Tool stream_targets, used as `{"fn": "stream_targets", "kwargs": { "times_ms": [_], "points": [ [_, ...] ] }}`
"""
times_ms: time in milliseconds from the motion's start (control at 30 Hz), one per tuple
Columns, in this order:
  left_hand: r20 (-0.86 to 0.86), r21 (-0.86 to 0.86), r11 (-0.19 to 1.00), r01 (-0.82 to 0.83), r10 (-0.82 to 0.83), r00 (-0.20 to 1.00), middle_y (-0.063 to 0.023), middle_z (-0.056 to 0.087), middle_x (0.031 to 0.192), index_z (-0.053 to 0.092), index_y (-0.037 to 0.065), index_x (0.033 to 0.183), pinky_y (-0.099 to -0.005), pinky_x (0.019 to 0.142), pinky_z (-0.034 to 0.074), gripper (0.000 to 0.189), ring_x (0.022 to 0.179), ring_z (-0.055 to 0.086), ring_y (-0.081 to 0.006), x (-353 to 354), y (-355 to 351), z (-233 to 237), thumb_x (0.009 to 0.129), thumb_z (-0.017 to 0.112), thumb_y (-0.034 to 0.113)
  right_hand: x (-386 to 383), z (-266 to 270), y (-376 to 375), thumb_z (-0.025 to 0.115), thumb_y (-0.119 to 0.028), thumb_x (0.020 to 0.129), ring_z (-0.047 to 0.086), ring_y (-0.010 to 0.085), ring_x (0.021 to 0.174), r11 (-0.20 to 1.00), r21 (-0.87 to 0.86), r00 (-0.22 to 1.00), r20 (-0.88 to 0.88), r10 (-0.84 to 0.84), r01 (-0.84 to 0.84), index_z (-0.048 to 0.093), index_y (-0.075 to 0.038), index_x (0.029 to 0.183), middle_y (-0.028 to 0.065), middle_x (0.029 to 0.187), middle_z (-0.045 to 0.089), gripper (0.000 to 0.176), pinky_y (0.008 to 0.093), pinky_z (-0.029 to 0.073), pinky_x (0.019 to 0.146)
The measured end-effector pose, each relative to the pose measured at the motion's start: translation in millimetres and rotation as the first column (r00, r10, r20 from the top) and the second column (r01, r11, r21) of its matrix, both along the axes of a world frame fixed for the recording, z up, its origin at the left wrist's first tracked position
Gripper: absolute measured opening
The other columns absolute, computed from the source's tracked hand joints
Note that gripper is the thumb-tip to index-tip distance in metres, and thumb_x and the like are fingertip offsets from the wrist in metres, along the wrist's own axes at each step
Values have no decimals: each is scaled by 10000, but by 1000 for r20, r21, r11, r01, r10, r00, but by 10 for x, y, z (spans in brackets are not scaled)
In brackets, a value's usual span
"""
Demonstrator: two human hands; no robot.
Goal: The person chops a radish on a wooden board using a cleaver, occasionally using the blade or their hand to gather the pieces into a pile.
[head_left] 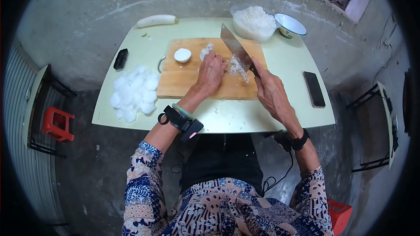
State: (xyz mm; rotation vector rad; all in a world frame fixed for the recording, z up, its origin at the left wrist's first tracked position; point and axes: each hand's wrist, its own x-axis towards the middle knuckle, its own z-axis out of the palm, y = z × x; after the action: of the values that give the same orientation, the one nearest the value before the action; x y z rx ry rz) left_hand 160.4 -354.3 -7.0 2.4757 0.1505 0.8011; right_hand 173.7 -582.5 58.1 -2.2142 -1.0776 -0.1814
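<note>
Grey, scuffed walls and a dark floor surround the pale green table. On it sits a wooden board, and over the board's right part is the knife, its long axis slanting, tip pointing to the far left, handle toward the near right. The right hand has its fingers closed around the handle, so the blade reaches out ahead of them. The left hand is bent downward over the board, left of the blade, fingers curled; whether they pinch anything I can't tell from here. Chopped white bits lie between the two hands, by the blade, and thin slices are just beyond the left fingers. A cut white chunk sits farther left on the board. Beside the board, at left, is a pile of round slices; a whole radish lies at the far left edge, and a heaped tub stands next to a bowl at the far right.
</note>
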Motion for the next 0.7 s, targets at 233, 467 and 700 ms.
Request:
{"fn": "stream_targets", "kwargs": {
  "times_ms": [233, 467, 700],
  "points": [
    [-116, 13, 999, 41, -39, 992, -202, 567, 1058, 654, -39, 1008, -467, 922, 479, 300, 1041, 576, -382, -14, -135, 46, 882, 750, 216, 62, -3, -155, 505, -2, 967, 657, 467, 898, 999, 44, 1000, 25, -17, 16, 439, -49, 1500, 292, 1013, 675, 539, 536, 502, 820],
    [-71, 194, 981, 11, 3, 997, -206, 555, 1078, 597, -28, 1091, -513, 892, 460, 544, 1073, 546, -386, -102, -502, 115, 770, 848, 332, 51, 50, -171, 515, -25, 980, 659, 476, 937, 998, -33, 995, -73, -63, 61, 466, -61, 1485, 301, 1040, 684, 509, 534, 504, 827],
    [28, 106, 993, -45, 42, 999, -192, 576, 1062, 618, 25, 1072, -519, 855, 462, 381, 1008, 578, -387, 87, -76, 8, 826, 781, 267, 84, 24, -141, 513, -33, 975, 661, 481, 929, 999, -40, 997, -71, -16, 13, 466, -62, 1484, 318, 1042, 679, 512, 536, 509, 813]
  ]
}}
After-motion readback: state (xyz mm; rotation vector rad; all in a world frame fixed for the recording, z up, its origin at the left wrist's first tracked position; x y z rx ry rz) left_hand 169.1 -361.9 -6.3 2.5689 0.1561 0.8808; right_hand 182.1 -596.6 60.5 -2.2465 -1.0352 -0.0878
